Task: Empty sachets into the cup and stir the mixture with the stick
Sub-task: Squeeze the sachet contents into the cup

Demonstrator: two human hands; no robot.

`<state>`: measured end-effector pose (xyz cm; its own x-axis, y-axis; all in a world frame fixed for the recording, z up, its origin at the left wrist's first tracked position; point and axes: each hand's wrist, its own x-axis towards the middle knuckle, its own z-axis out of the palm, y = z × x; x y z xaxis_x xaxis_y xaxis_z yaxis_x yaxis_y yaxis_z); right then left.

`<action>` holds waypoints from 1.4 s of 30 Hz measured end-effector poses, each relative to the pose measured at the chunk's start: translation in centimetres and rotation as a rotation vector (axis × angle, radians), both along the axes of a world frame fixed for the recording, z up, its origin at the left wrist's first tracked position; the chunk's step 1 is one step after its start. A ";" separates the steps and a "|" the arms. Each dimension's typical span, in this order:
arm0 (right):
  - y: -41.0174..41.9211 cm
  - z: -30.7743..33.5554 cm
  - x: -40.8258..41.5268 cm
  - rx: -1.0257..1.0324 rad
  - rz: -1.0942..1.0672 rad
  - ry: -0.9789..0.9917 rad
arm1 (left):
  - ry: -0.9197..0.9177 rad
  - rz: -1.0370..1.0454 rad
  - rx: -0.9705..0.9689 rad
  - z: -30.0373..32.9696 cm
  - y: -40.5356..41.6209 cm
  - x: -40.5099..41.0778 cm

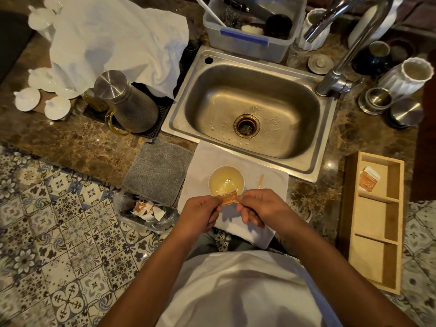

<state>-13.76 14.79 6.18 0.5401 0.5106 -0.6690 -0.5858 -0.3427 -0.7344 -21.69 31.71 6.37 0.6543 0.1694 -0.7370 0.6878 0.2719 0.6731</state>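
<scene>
Two hands hold one sachet [229, 198] by its short ends: the left hand [199, 214] pinches the left end, the right hand [260, 207] the right, so its long side runs left to right, just over the near rim of the one cup [226, 180]. One stick [260, 182] lies right of the cup, nearer the right hand. One more sachet [368, 179] waits in the wooden tray [372, 256].

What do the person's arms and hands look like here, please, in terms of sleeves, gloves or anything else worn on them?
Both arms are bare from wrist to above the elbow, with no sleeves reaching the forearms. The left hand and right hand are ungloved. No watch, bracelet or ring is visible on either. The only clothing in view is a white top over the torso.
</scene>
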 end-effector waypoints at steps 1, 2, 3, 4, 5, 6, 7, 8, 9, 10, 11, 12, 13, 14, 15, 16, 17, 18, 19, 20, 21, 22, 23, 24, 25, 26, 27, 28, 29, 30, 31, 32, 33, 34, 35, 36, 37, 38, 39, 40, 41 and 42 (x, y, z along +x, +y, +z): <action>0.0 0.0 0.0 -0.002 0.003 0.000 | 0.001 -0.001 -0.001 0.1 0.0 0.0; 0.0 0.0 0.1 -0.004 0.006 -0.002 | 0.001 0.001 -0.004 0.1 -0.1 0.0; 0.0 0.0 0.1 -0.004 0.006 -0.003 | 0.002 0.005 -0.008 0.2 -0.1 0.0; 0.0 0.0 0.1 -0.004 0.006 -0.006 | 0.004 0.009 -0.012 0.2 -0.2 0.0; 0.0 0.0 0.1 -0.006 0.006 -0.007 | 0.005 0.010 -0.012 0.3 -0.2 0.0; 0.0 -0.1 0.1 -0.008 0.007 -0.007 | 0.006 0.008 -0.009 0.3 -0.2 0.1; 0.1 -0.1 0.1 -0.009 0.008 -0.006 | 0.007 0.005 -0.004 0.3 -0.2 0.1; 0.1 -0.1 0.1 -0.010 0.007 -0.006 | 0.007 0.006 -0.001 0.3 -0.2 0.1; 0.1 -0.1 0.1 -0.009 0.006 -0.006 | 0.008 0.008 0.000 0.3 -0.2 0.1; 0.2 -0.2 0.1 -0.008 0.005 -0.009 | 0.010 0.010 0.002 0.3 -0.2 0.1; 0.2 -0.2 0.0 -0.008 0.006 -0.013 | 0.013 0.010 0.002 0.3 -0.2 0.1; 0.2 -0.3 0.0 -0.010 0.008 -0.018 | 0.018 0.009 0.003 0.4 -0.1 0.1; 0.2 -0.3 -0.1 -0.012 0.010 -0.022 | 0.023 0.005 0.006 0.4 -0.1 0.1; 0.2 -0.4 -0.1 -0.014 0.014 -0.026 | 0.029 0.001 0.012 0.4 -0.1 0.1; 0.1 -0.4 -0.1 -0.015 0.017 -0.029 | 0.033 -0.004 0.020 0.4 -0.1 0.1; 0.1 -0.5 0.0 -0.014 0.019 -0.032 | 0.036 -0.008 0.025 0.5 -0.1 0.1; 0.1 -0.5 0.0 -0.013 0.020 -0.035 | 0.037 -0.010 0.028 0.5 -0.1 0.1; 0.1 -0.5 0.0 -0.012 0.023 -0.038 | 0.039 -0.011 0.031 0.5 -0.1 0.1; 0.1 -0.5 0.0 -0.014 0.027 -0.041 | 0.041 -0.011 0.036 0.6 -0.1 0.2; 0.1 -0.4 0.0 -0.014 0.032 -0.046 | 0.043 -0.012 0.042 0.7 -0.1 0.2; 0.1 -0.4 0.0 -0.015 0.037 -0.051 | 0.044 -0.015 0.049 0.7 -0.1 0.3; 0.1 -0.4 0.1 -0.016 0.040 -0.055 | 0.044 -0.018 0.055 0.8 -0.1 0.4; 0.0 -0.3 0.1 -0.019 0.043 -0.055 | 0.043 -0.022 0.063 0.8 -0.2 0.4; 0.0 -0.3 0.2 -0.022 0.045 -0.054 | 0.043 -0.027 0.075 0.9 -0.2 0.5; 0.0 -0.3 0.2 -0.024 0.047 -0.052 | 0.045 -0.033 0.091 0.9 -0.3 0.5; 0.1 -0.3 0.3 -0.024 0.049 -0.049 | 0.045 -0.041 0.108 0.9 -0.3 0.6; 0.1 -0.3 0.3 -0.023 0.049 -0.045 | 0.044 -0.050 0.125 0.9 -0.3 0.6; 0.1 -0.3 0.3 -0.021 0.048 -0.043 | 0.041 -0.060 0.141 0.9 -0.3 0.6; 0.1 -0.3 0.3 -0.019 0.049 -0.042 | 0.037 -0.067 0.154 0.9 -0.3 0.6; 0.1 -0.3 0.4 -0.019 0.051 -0.042 | 0.035 -0.072 0.161 0.8 -0.3 0.5; 0.1 -0.3 0.4 -0.021 0.056 -0.041 | 0.033 -0.076 0.163 0.8 -0.3 0.5; 0.1 -0.3 0.4 -0.024 0.063 -0.038 | 0.032 -0.080 0.162 0.8 -0.3 0.5; 0.1 -0.3 0.5 -0.028 0.069 -0.033 | 0.032 -0.084 0.162 0.8 -0.3 0.4; 0.1 -0.3 0.5 -0.030 0.076 -0.029 | 0.032 -0.088 0.163 0.8 -0.3 0.4; 0.1 -0.3 0.5 -0.031 0.082 -0.028 | 0.032 -0.090 0.165 0.9 -0.2 0.4; 0.0 -0.3 0.5 -0.032 0.086 -0.027 | 0.032 -0.090 0.167 0.9 -0.2 0.3; 0.0 -0.3 0.5 -0.031 0.087 -0.027 | 0.031 -0.089 0.169 0.9 -0.2 0.3; 0.0 -0.3 0.4 -0.030 0.088 -0.028 | 0.030 -0.087 0.170 0.9 -0.3 0.3; 0.0 -0.3 0.4 -0.031 0.089 -0.030 | 0.031 -0.083 0.170 1.0 -0.3 0.3; 0.0 -0.3 0.4 -0.033 0.093 -0.035 | 0.031 -0.080 0.169 1.0 -0.3 0.3; 0.1 -0.2 0.3 -0.035 0.099 -0.040 | 0.031 -0.079 0.168 1.0 -0.3 0.3; 0.1 -0.2 0.3 -0.036 0.104 -0.044 | 0.031 -0.081 0.167 1.0 -0.2 0.3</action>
<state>-13.46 14.87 5.94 0.5143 0.5416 -0.6650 -0.5131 -0.4270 -0.7446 -21.38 31.46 7.40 0.6484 0.2391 -0.7228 0.7236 0.1013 0.6827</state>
